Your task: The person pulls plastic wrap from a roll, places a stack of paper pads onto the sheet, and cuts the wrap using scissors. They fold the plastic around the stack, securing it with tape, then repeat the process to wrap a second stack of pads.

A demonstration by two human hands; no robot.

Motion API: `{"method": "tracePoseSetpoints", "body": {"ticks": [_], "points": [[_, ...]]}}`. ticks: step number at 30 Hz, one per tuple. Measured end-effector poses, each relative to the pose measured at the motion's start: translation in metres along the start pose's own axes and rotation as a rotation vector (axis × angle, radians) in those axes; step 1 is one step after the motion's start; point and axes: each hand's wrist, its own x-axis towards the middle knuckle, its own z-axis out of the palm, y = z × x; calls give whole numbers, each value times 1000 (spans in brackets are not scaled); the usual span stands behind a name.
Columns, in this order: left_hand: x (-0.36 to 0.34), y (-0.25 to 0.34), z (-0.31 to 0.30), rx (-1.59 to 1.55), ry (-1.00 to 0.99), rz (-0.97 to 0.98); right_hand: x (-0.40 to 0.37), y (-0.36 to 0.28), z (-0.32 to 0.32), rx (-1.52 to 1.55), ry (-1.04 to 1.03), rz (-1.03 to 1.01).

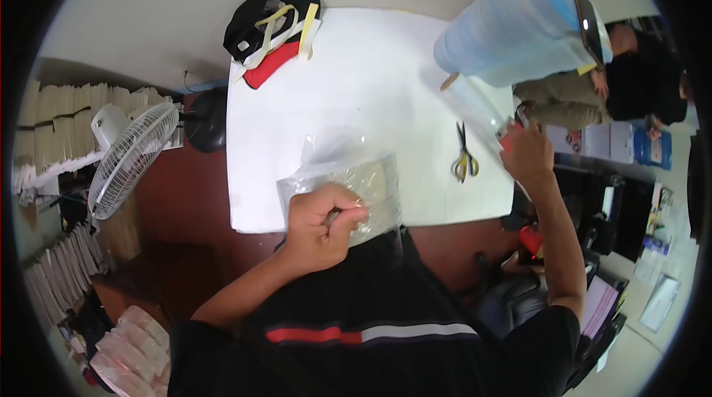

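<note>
My left hand (326, 223) is closed in a pinch over a packet in clear plastic (382, 182) at the table's near edge. The plastic is creased and shiny, and a loose transparent part (334, 146) spreads out beyond it. Over at the table's right edge, my right hand (528, 154) is closed around a red object (506, 140), mostly hidden by the fingers; I cannot tell its kind. Beside that hand lies a roll of clear film (475, 104) with a brown core. Scissors (465, 156) with yellow and black handles lie between my hands.
A large bluish wrapped roll (504, 22) stands at the white table's (297, 108) back right, a phone (586, 22) on it. A black and red bag (274, 34) with strips sits back left. At left are a fan (137, 156) and paper stacks (63, 123); a person (641, 74) stands right.
</note>
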Motion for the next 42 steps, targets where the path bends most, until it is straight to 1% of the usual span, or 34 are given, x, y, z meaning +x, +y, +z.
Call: {"method": "tracePoseSetpoints", "body": {"ticks": [1,2,3,4,5,6,7,8,9,11,14,15,17,18,19,20,21,23,25,26,29,30,33,37,40,42], "points": [[3,-1,-1,-44,40,3,13,14,1,34,102,2],[5,2,-4,14,-31,41,19,5,-2,148,167,-36],[1,4,-2,-64,-46,-3,11,-13,1,274,207,-52],[5,4,0,-135,-69,-25,12,-36,5,293,207,-72],[11,3,1,-210,-90,-37,16,-50,32,366,309,-160],[12,3,1,-213,-84,-11,17,-72,49,382,357,-143],[12,3,2,-187,-80,-22,19,-89,71,452,359,-150],[11,3,1,-157,-74,-33,21,-105,90,459,397,-177],[12,4,0,-122,-69,-43,22,-114,108,453,343,-181],[11,4,-4,-78,-62,-53,18,-130,131,403,329,-165],[10,8,-7,-18,-58,-79,8,-137,154,377,184,-112],[10,9,-8,-1,-60,-89,6,-138,149,459,287,-121],[10,11,-9,7,-64,-89,3,-132,106,619,496,-131],[9,11,-10,9,-71,-92,4,-128,78,958,395,-204],[7,10,-10,-11,-76,-73,0,-132,26,1530,211,-331],[7,7,-10,-33,-84,-50,-4,-131,-6,1717,71,-502],[7,5,-10,-57,-90,-23,-7,-138,-36,1640,31,-647],[6,4,-9,-75,-87,-27,-8,-150,-61,1469,-36,-876],[6,5,-11,-84,-67,-27,1,-157,-69,1287,-91,-1052],[6,6,-12,-87,-51,-27,0,-162,-69,1379,-23,-1010],[4,8,-16,-16,-19,-25,-6,-154,-78,1365,-207,-851],[3,9,-18,20,-15,-26,-9,-155,-87,1325,-41,-846],[2,15,-17,46,19,-37,-20,-149,-109,1322,-112,-683],[-1,11,-22,-41,47,-52,-19,-156,-118,1252,-9,-808],[-2,9,-25,-103,56,-70,-19,-161,-124,1289,-46,-777],[-1,13,-27,-130,57,-84,-19,-168,-122,1289,23,-792]]}}
